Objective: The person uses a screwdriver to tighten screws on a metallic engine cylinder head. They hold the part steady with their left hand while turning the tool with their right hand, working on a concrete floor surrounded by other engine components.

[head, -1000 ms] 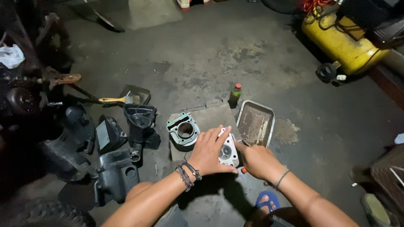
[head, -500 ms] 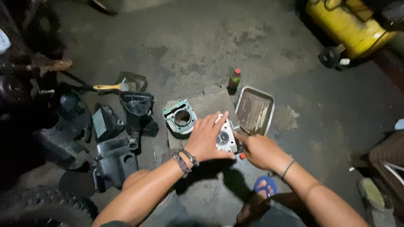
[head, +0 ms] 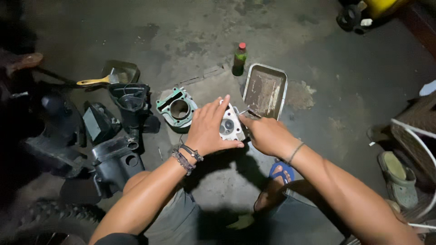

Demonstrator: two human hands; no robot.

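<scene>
Left hand [head: 210, 128] clamped over cylinder head [head: 230, 125], just left of metal tray [head: 265, 90]; right hand [head: 267, 134] fingers closed on thin tool [head: 249, 112]; tool may slip, scratch head surface

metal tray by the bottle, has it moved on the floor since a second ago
No. The metal tray keeps its place just below-right of the green bottle; only the head camera shifted.
</scene>
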